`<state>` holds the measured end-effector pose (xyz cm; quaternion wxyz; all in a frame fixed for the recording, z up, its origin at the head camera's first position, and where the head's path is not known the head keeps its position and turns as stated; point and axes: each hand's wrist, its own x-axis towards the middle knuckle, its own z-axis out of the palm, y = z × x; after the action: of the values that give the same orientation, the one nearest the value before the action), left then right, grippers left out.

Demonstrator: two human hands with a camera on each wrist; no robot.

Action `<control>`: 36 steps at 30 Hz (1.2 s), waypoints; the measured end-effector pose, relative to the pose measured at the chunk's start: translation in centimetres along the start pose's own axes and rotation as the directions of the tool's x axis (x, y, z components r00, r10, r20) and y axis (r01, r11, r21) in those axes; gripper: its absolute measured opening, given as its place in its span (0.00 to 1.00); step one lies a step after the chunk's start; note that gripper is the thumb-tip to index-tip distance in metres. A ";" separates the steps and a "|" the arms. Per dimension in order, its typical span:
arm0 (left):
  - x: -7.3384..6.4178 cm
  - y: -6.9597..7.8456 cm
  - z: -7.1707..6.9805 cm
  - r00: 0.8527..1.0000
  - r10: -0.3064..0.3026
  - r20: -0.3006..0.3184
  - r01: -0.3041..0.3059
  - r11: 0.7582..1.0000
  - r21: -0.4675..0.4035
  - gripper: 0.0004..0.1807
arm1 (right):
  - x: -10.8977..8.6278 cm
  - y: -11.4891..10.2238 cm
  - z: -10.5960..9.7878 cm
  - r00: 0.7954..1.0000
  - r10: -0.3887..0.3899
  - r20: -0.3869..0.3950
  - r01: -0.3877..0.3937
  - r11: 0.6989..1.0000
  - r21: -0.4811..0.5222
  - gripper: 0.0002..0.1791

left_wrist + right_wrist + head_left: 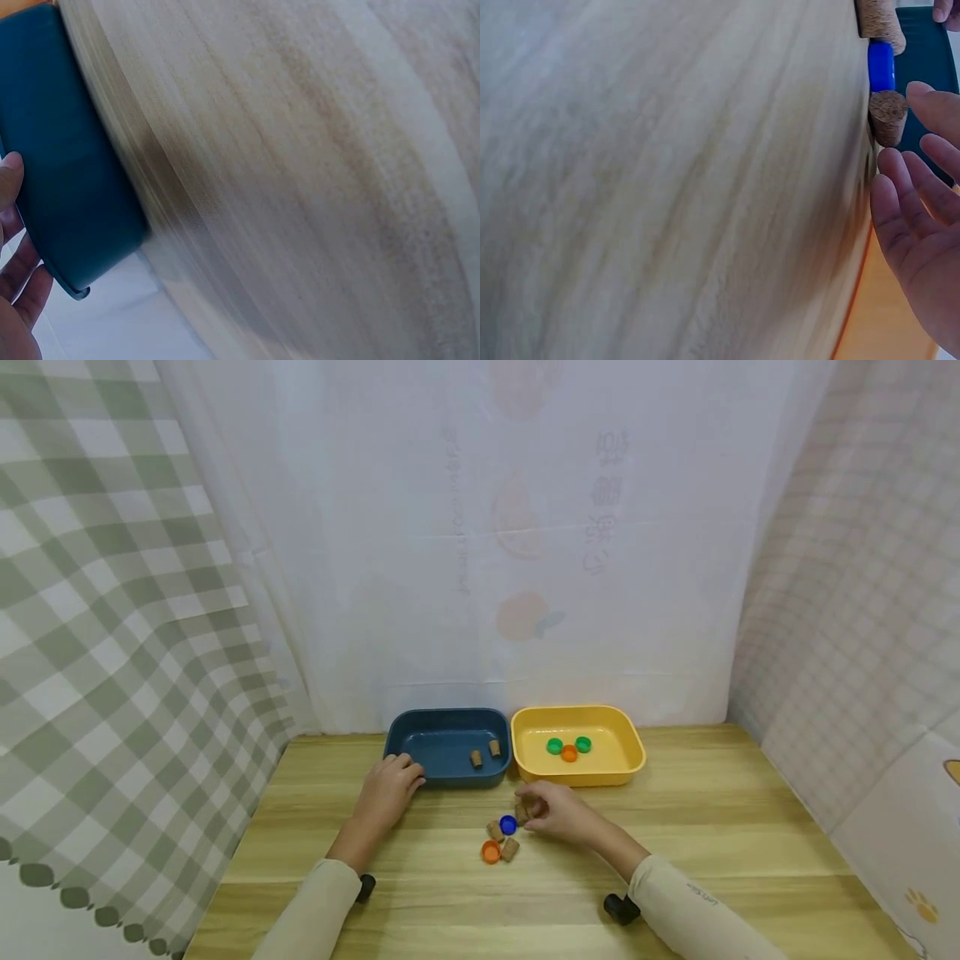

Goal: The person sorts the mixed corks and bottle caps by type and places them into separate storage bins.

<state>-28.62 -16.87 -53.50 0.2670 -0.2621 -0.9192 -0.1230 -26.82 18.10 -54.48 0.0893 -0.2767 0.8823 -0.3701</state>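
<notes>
My left hand is at the near left corner of the dark blue tray, holding its rim; the left wrist view shows the thumb and fingers at the tray's edge. My right hand reaches over a cork on the table. In the right wrist view its fingers are spread around that cork without closing on it. Beside it lie a blue bottle cap, a second cork, a third cork and an orange bottle cap.
Two corks, one of them this cork, lie in the blue tray's right part. Against its right side stands a yellow tray containing two green caps and an orange cap. Behind both trays hangs a white cloth.
</notes>
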 end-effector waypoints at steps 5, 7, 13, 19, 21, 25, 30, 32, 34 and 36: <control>0.0 0.0 0.1 1.000 -0.002 0.009 0.002 1.000 -0.008 0.03 | 0.3 0.1 0.4 1.000 0.015 0.008 -0.015 1.000 -0.006 0.25; -0.1 -0.1 0.1 1.000 -0.004 0.004 0.004 1.000 -0.009 0.04 | 0.4 0.1 0.6 1.000 0.020 0.013 -0.020 1.000 -0.003 0.23; -0.1 -0.1 0.1 1.000 -0.005 0.004 0.005 1.000 -0.007 0.04 | 0.7 0.2 0.8 0.999 0.031 0.013 -0.031 0.999 -0.015 0.19; 0.0 0.0 0.0 1.000 -0.008 0.009 0.008 1.000 -0.006 0.03 | 0.6 0.1 0.9 0.999 0.052 -0.008 -0.052 0.998 -0.026 0.16; -0.1 0.0 0.0 1.000 -0.010 0.003 0.010 1.000 -0.006 0.03 | 0.6 0.2 1.0 0.999 0.046 -0.016 -0.047 0.998 -0.031 0.16; -0.1 0.0 0.1 1.000 -0.013 -0.001 0.013 1.000 -0.003 0.04 | 0.5 0.3 1.1 0.999 0.035 -0.039 -0.037 0.998 -0.048 0.15; -0.1 -0.2 0.2 1.000 -0.017 0.014 0.017 1.000 0.006 0.03 | 0.5 0.5 1.3 0.998 0.018 -0.066 -0.022 0.998 -0.064 0.14; -0.1 -0.2 0.3 1.000 -0.017 0.017 0.017 1.000 0.005 0.03 | 0.5 0.5 1.3 0.998 0.011 -0.068 -0.016 0.997 -0.071 0.14; -0.1 -0.2 0.2 1.000 -0.019 0.017 0.019 1.000 -0.001 0.03 | 0.5 0.5 1.3 0.998 0.006 -0.066 -0.011 0.997 -0.078 0.15; -0.1 -0.2 0.2 1.000 -0.019 0.014 0.019 1.000 -0.002 0.03 | 0.4 0.5 1.3 0.998 0.007 -0.064 -0.012 0.997 -0.079 0.15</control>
<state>-28.69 -16.98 -53.77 0.2592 -0.2545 -0.9233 -0.1247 -26.93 17.35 -55.77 0.0518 -0.2640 0.9000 -0.3431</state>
